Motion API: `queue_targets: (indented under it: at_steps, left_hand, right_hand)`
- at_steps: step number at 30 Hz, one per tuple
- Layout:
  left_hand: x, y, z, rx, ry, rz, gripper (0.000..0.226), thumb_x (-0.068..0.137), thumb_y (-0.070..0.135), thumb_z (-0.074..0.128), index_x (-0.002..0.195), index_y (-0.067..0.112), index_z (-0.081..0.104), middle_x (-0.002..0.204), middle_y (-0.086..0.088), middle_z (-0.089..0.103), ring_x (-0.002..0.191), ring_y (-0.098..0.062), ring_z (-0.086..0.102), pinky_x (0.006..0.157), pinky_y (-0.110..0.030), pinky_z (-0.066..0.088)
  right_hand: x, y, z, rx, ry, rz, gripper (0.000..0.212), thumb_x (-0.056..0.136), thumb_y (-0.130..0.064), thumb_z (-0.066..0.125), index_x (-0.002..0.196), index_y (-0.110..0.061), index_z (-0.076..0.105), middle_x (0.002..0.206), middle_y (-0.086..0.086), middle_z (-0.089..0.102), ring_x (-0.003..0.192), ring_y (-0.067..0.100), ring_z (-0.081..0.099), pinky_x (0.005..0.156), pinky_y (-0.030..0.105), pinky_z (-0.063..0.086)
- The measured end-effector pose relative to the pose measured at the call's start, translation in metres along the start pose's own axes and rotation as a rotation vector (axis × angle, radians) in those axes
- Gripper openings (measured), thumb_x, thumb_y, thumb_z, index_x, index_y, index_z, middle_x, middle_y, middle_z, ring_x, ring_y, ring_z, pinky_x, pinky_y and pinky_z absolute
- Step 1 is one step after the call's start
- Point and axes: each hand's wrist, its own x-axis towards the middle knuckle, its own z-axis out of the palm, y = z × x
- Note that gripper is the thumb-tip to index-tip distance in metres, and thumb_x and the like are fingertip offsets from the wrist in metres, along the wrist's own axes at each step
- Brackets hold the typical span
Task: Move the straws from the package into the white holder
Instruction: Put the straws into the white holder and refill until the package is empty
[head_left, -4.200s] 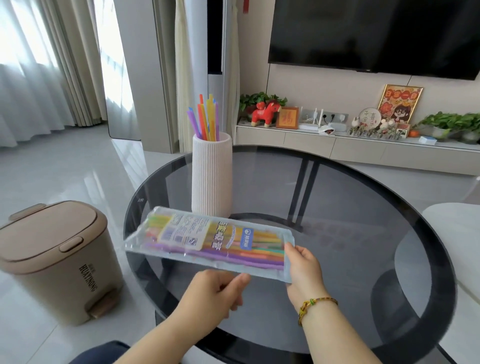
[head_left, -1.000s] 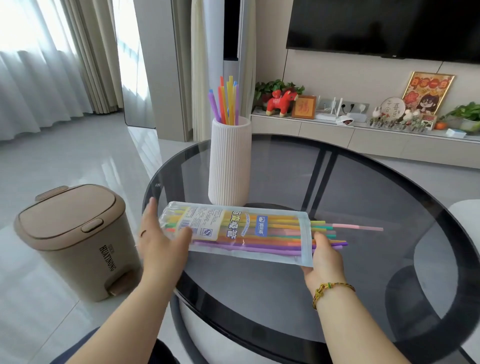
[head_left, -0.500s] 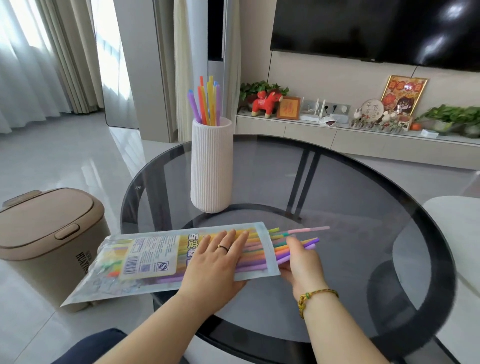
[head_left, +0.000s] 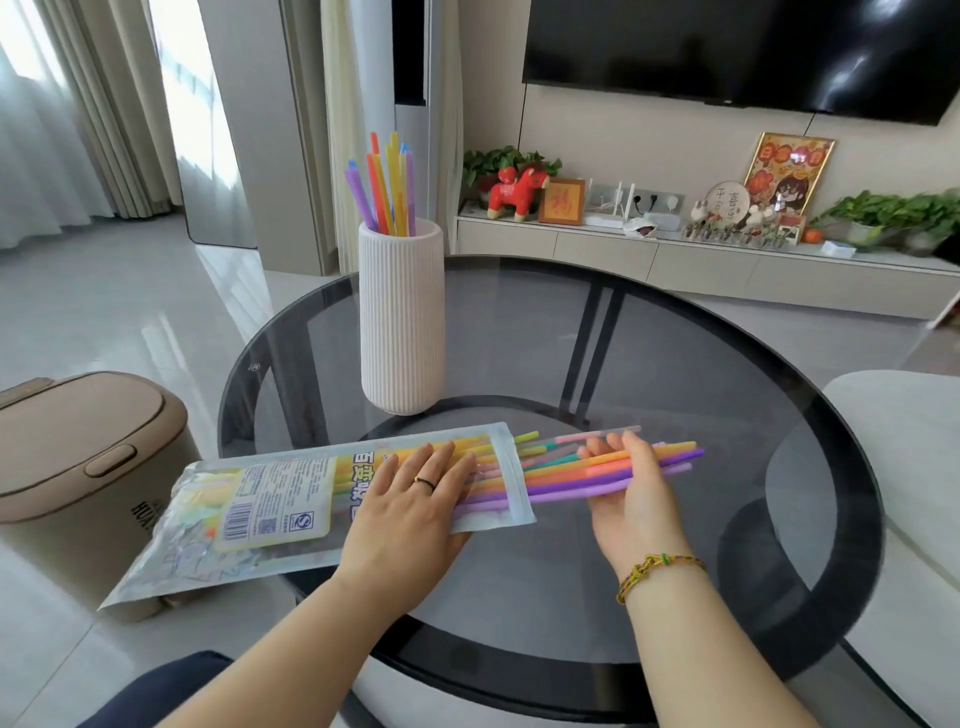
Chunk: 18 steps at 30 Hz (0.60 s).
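Note:
A clear plastic straw package (head_left: 270, 509) lies across the near left rim of the round glass table (head_left: 675, 364), its left end hanging past the edge. My left hand (head_left: 410, 509) presses flat on it near its open right end. A bundle of coloured straws (head_left: 571, 470) sticks out of that opening to the right. My right hand (head_left: 634, 493) is closed around the bundle. The white ribbed holder (head_left: 402, 322) stands upright behind the package, with several straws (head_left: 387, 187) in it.
A beige pedal bin (head_left: 83, 467) stands on the floor left of the table. A pale seat (head_left: 904, 467) is at the right. Behind the table runs a low cabinet (head_left: 675, 265) with ornaments and plants, under a wall television (head_left: 737, 52).
The straw bundle has slid further right out of the package in my right hand. My left hand has stayed flat on the package, which has shifted little.

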Motion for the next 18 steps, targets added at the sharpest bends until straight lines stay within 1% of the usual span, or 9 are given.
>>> queue_targets:
  at_steps: [2,4,5,8,11,14,16,18]
  left_hand:
    - [0.000,0.002,-0.001,-0.023,0.016,-0.002,0.061,0.090,0.046,0.033,0.142,0.028,0.005,0.155,0.003,0.006,0.142,-0.017,0.003,0.115,-0.036,-0.003]
    - [0.001,0.002,0.000,-0.036,0.027,-0.009,0.061,0.090,0.046,0.034,0.141,0.029,0.005,0.155,0.004,0.005,0.142,-0.017,0.003,0.115,-0.036,-0.004]
    - [0.001,0.003,0.000,-0.036,0.027,-0.009,0.062,0.090,0.047,0.033,0.141,0.029,0.004,0.155,0.004,0.005,0.142,-0.017,0.003,0.115,-0.036,-0.004]
    - [0.002,0.003,0.001,-0.035,0.025,-0.008,0.062,0.089,0.049,0.033,0.141,0.029,0.006,0.155,0.004,0.007,0.142,-0.016,0.004,0.115,-0.036,-0.003]
    - [0.003,0.000,0.003,-0.027,0.005,-0.003,0.062,0.089,0.049,0.032,0.141,0.029,0.006,0.155,0.004,0.008,0.142,-0.015,0.004,0.115,-0.036,-0.003]
    - [0.003,-0.005,0.006,-0.026,-0.020,0.000,0.063,0.088,0.053,0.032,0.141,0.030,0.006,0.155,0.005,0.007,0.141,-0.015,0.003,0.115,-0.036,-0.005]
    - [0.004,-0.007,0.007,-0.035,-0.022,-0.006,0.066,0.085,0.059,0.031,0.140,0.032,0.008,0.154,0.007,0.008,0.141,-0.013,0.003,0.115,-0.035,-0.005]
    - [0.005,-0.008,0.008,-0.039,-0.038,-0.004,0.072,0.080,0.066,0.031,0.140,0.032,0.009,0.154,0.007,0.009,0.141,-0.012,0.002,0.114,-0.035,-0.007]
  right_hand:
    - [-0.004,0.006,0.006,0.042,-0.076,-0.023,0.023,0.086,-0.015,0.055,0.064,-0.014,0.059,0.049,-0.006,0.067,0.050,0.006,0.066,0.046,0.017,0.053]
    - [-0.006,0.015,0.011,0.026,-0.120,-0.045,0.024,0.086,-0.013,0.055,0.062,-0.014,0.062,0.049,-0.006,0.067,0.050,0.006,0.065,0.049,0.018,0.054]
    - [-0.007,0.019,0.013,0.005,-0.126,-0.044,0.022,0.086,-0.012,0.055,0.065,-0.012,0.061,0.049,-0.006,0.066,0.050,0.006,0.065,0.051,0.020,0.054]
    - [-0.008,0.026,0.018,-0.005,-0.074,-0.013,0.014,0.088,-0.011,0.053,0.074,-0.010,0.055,0.051,-0.002,0.062,0.054,0.013,0.062,0.058,0.026,0.051]
    - [-0.003,0.013,0.019,0.082,-0.004,-0.044,0.022,0.090,-0.010,0.048,0.069,-0.010,0.048,0.058,0.002,0.052,0.050,0.015,0.060,0.057,0.027,0.051]
    - [0.000,-0.012,0.017,0.101,0.037,-0.147,0.024,0.092,-0.012,0.045,0.068,-0.012,0.045,0.060,0.001,0.046,0.053,0.016,0.055,0.059,0.027,0.049]
    - [0.001,-0.031,0.017,0.027,0.022,-0.289,0.023,0.092,-0.013,0.044,0.069,-0.015,0.045,0.052,-0.004,0.050,0.046,0.011,0.056,0.056,0.025,0.050]
    - [-0.002,-0.051,0.018,-0.076,0.012,-0.448,0.024,0.092,-0.014,0.042,0.069,-0.020,0.046,0.041,-0.009,0.053,0.040,0.005,0.056,0.051,0.019,0.052]
